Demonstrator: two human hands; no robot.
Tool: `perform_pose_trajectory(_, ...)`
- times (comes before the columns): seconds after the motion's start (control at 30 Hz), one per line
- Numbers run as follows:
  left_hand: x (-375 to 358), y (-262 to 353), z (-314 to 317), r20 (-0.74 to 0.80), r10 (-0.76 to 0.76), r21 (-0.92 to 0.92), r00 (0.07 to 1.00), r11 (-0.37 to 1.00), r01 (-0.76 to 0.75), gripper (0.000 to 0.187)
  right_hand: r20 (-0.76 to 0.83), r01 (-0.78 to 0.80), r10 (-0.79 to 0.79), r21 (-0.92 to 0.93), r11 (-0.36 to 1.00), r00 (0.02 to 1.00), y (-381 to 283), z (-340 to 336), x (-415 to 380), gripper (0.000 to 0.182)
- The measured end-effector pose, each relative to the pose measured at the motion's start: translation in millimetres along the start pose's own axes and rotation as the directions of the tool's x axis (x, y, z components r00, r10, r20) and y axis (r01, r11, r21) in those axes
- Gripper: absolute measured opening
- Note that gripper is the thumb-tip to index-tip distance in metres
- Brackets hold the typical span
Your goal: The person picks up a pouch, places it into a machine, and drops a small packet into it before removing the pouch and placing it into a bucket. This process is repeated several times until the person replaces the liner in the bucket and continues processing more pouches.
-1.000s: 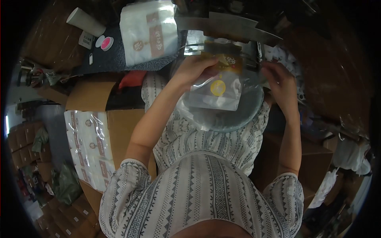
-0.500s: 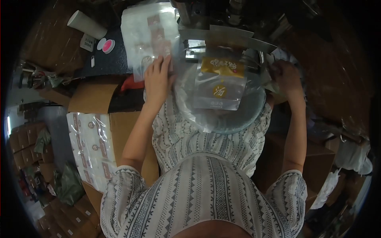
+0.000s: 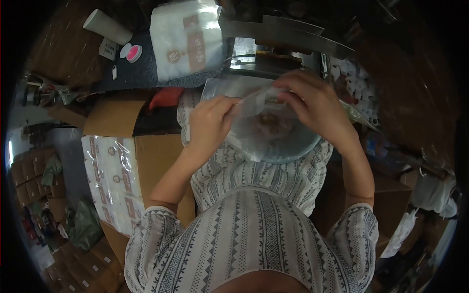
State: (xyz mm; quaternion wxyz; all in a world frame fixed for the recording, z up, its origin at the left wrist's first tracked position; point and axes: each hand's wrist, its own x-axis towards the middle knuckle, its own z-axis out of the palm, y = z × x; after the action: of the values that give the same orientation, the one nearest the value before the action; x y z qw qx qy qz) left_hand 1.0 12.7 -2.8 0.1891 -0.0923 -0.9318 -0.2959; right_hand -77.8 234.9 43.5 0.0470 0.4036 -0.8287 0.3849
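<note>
A clear plastic bag (image 3: 252,103) is stretched between my hands above a round, bluish basin (image 3: 293,150) on my lap. My left hand (image 3: 211,118) is closed, pinching the bag's left side between thumb and fingers. At the bag's right end, my right hand (image 3: 317,105) has its fingers bent together at the plastic. Whatever lies between those fingertips is blurred and cannot be made out. Through the bag and basin a brownish print shows dimly. A stack of printed clear bags (image 3: 171,36) lies beyond my left hand on a dark cloth.
Metal machine parts (image 3: 308,39) stand behind the basin. Small white pieces (image 3: 359,83) are heaped to the right. An open carton (image 3: 163,161) with packed white packets (image 3: 115,180) sits at left. A white cup (image 3: 107,27) and a pink round tin (image 3: 133,53) lie at upper left.
My left hand has come off the bag stack, moving right with a clear bag. My right hand has moved left from the white heap to the bag. The yellow-labelled pouch is no longer plainly visible.
</note>
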Motion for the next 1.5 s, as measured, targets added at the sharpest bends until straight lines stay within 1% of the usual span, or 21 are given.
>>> perform_pose_trajectory(0.07, 2, 1, 12, 0.098, 0.017, -0.064, 0.995, 0.998, -0.01, 0.013, 0.01, -0.106, 0.106, 0.085, 0.991, 0.994, 4, 1, -3, 0.022)
perform_pose_trajectory(0.13, 10, 4, 28, 0.332, -0.119, -0.411, 0.936, 0.875, 0.257, 0.013, 0.029, -0.205, 0.203, 0.169, 0.964, 0.979, 11, 1, -5, 0.024)
perform_pose_trajectory(0.23, 35, -8, 51, 0.571, -0.332, -0.44, 0.751, 0.649, 0.621, 0.021, -0.15, -0.358, 0.374, 0.121, 0.926, 0.915, 29, -7, -12, 0.021)
perform_pose_trajectory(0.27, 44, -10, 56, 0.57, -0.332, -0.441, 0.751, 0.648, 0.621, 0.021, -0.175, -0.403, 0.401, 0.026, 0.915, 0.899, 36, -12, -17, 0.021)
perform_pose_trajectory(0.33, 60, -8, 63, 0.643, -0.355, -0.657, 0.678, 0.2, 0.727, 0.028, -0.205, -0.451, 0.429, -0.071, 0.89, 0.88, 41, -22, -25, 0.021)
perform_pose_trajectory(0.37, 65, -7, 62, 0.641, -0.378, -0.672, 0.668, 0.146, 0.726, 0.033, -0.188, -0.454, 0.432, -0.092, 0.886, 0.882, 39, -28, -28, 0.022)
perform_pose_trajectory(0.53, 66, -14, 63, 0.697, -0.375, -0.578, 0.611, 0.211, 0.789, 0.035, -0.227, -0.565, 0.523, -0.204, 0.799, 0.822, 81, -36, -35, 0.024)
perform_pose_trajectory(0.6, 64, -17, 58, 0.693, -0.378, -0.552, 0.614, 0.27, 0.789, 0.037, -0.234, -0.428, 0.359, -0.458, 0.779, 0.903, 108, -23, -40, 0.02)
perform_pose_trajectory(0.67, 60, -41, 46, 0.076, -0.441, -0.597, 0.894, 0.698, 0.395, 0.04, -0.228, -0.446, 0.383, -0.452, 0.773, 0.895, 102, -27, -38, 0.021)
perform_pose_trajectory(0.7, 56, -60, 39, 0.076, -0.443, -0.595, 0.893, 0.699, 0.398, 0.04, -0.212, -0.467, 0.417, -0.443, 0.765, 0.884, 99, -27, -38, 0.022)
perform_pose_trajectory(0.73, 50, -82, 33, -0.178, -0.204, -0.029, 0.963, 0.979, 0.202, 0.038, -0.211, -0.472, 0.422, -0.439, 0.765, 0.881, 101, -25, -41, 0.022)
perform_pose_trajectory(0.77, 46, -95, 32, -0.231, 0.153, 0.58, 0.961, 0.815, 0.01, 0.036, -0.212, -0.51, 0.468, -0.462, 0.726, 0.858, 104, -26, -43, 0.024)
perform_pose_trajectory(0.9, 9, -88, 24, -0.168, 0.183, 0.542, 0.969, 0.838, -0.065, 0.026, -0.194, -0.563, 0.546, -0.488, 0.667, 0.815, 83, -37, -41, 0.028)
perform_pose_trajectory(0.93, 3, -90, 12, -0.149, 0.016, 0.429, 0.989, 0.902, 0.05, 0.021, -0.189, -0.565, 0.551, -0.489, 0.665, 0.813, 69, -42, -40, 0.028)
perform_pose_trajectory(1.0, -4, -79, -1, -0.117, -0.15, 0.312, 0.982, 0.933, 0.179, 0.016, -0.128, -0.678, 0.674, 0.02, 0.735, 0.728, 42, -50, -31, 0.028)
perform_pose_trajectory(1.03, -6, -65, -3, -0.149, -0.148, 0.217, 0.978, 0.96, 0.179, 0.014, -0.127, -0.679, 0.675, 0.019, 0.734, 0.727, 32, -43, -27, 0.028)
perform_pose_trajectory(1.1, -8, -42, -5, -0.177, -0.149, 0.122, 0.973, 0.977, 0.172, 0.013, -0.015, -0.388, 0.405, 0.259, 0.884, 0.914, 12, -24, -15, 0.025)
perform_pose_trajectory(1.13, -7, -31, -5, -0.186, -0.122, 0.1, 0.975, 0.985, 0.142, 0.012, -0.016, -0.388, 0.406, 0.261, 0.884, 0.914, 4, -15, -8, 0.025)
perform_pose_trajectory(1.3, -2, -7, -11, -0.14, -0.07, 0.029, 0.988, 0.997, 0.075, 0.009, -0.042, -0.074, 0.074, 0.013, 0.997, 0.996, -4, 6, 2, 0.025)
perform_pose_trajectory(1.43, -1, -3, 12, 0.102, -0.022, -0.187, 0.995, 0.982, 0.041, 0.009, 0.082, -0.192, 0.178, 0.207, 0.959, 0.981, 4, 5, -2, 0.027)
perform_pose_trajectory(1.5, 9, -2, 27, 0.176, -0.013, -0.297, 0.984, 0.952, 0.066, 0.01, 0.017, -0.371, 0.383, 0.297, 0.88, 0.923, 16, 7, -6, 0.029)
